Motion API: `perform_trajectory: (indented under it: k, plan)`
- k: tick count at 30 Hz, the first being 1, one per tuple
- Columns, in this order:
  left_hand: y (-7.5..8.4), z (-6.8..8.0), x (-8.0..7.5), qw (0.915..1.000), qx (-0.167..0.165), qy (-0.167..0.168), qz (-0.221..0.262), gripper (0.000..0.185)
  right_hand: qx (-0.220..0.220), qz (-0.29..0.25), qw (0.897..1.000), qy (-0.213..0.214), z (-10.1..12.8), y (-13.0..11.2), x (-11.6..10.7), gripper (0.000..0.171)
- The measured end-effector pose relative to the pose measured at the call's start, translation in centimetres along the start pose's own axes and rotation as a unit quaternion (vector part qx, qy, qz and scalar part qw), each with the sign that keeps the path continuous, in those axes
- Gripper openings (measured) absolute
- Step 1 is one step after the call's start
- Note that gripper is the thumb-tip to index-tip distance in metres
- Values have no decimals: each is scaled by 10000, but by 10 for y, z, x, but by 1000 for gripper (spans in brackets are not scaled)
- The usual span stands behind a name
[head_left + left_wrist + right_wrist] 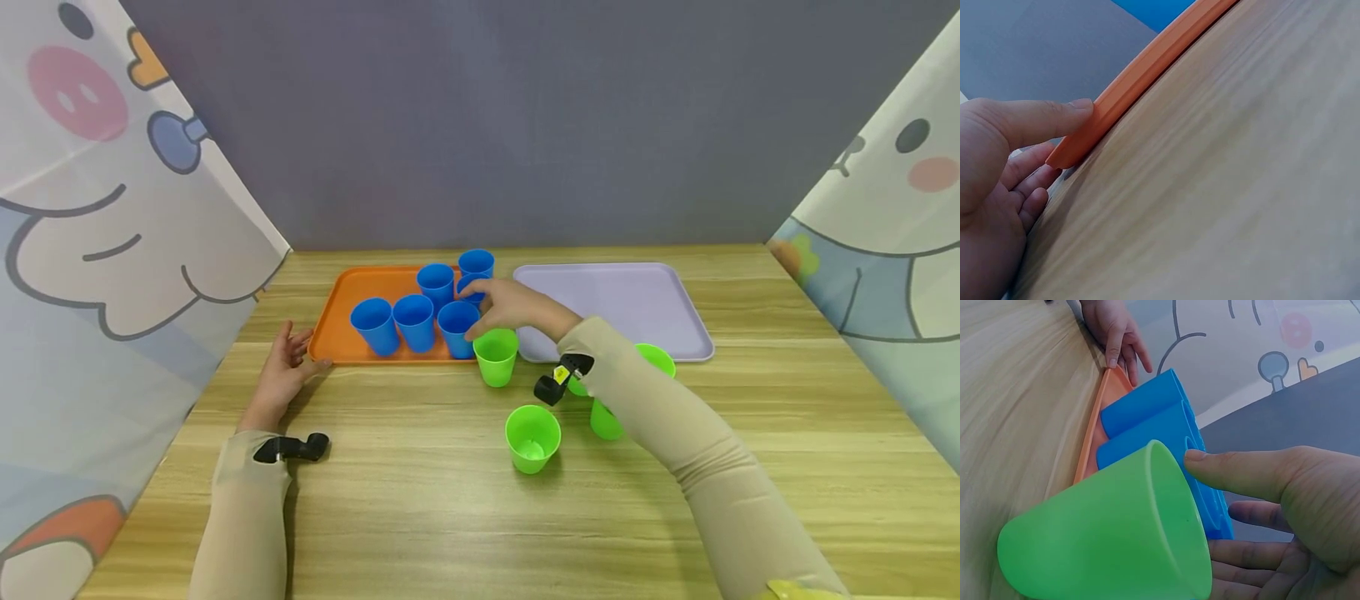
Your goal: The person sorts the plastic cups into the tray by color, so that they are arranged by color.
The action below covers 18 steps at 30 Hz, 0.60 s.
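Observation:
The left hand (282, 367) holds the near left corner of an orange tray (341, 296). In the left wrist view its thumb (1054, 119) lies against the tray's rim, with the fingers round the other side of the corner. Several blue cups (375, 327) stand upright on the tray. Over the tray's right end is the right hand (513, 304), thumb and fingers spread apart beside the front right blue cup (457, 321). Whether the thumb touches that cup I cannot tell. Just below this hand stands a green cup (495, 357), large in the right wrist view.
A pale purple tray (622, 304) lies right of the orange one, partly behind the right forearm. Another green cup (532, 437) stands nearer on the wooden table (405, 500). More green cups (606, 423) are partly hidden by the right sleeve. A grey wall rises behind.

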State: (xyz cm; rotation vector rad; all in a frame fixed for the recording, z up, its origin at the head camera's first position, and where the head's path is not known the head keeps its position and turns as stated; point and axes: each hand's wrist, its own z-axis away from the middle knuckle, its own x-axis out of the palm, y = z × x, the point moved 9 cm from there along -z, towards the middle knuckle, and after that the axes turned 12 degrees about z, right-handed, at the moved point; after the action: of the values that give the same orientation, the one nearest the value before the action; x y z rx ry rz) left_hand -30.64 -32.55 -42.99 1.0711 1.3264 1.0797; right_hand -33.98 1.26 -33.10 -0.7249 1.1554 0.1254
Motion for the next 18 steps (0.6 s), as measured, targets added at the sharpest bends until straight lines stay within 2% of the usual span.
perform_trajectory:
  k: [9,14,18]
  plan:
    - [-4,2,1,9993,-284,148,218,100,-71,-104,9999,50,10,9,-7,72]
    - [0,2,0,9983,-367,357,292,95,-143,-252,9991,306,20,15,-19,70]
    - [2,-1,-3,9978,-358,505,242,93,-136,-601,9966,551,30,23,-27,69]
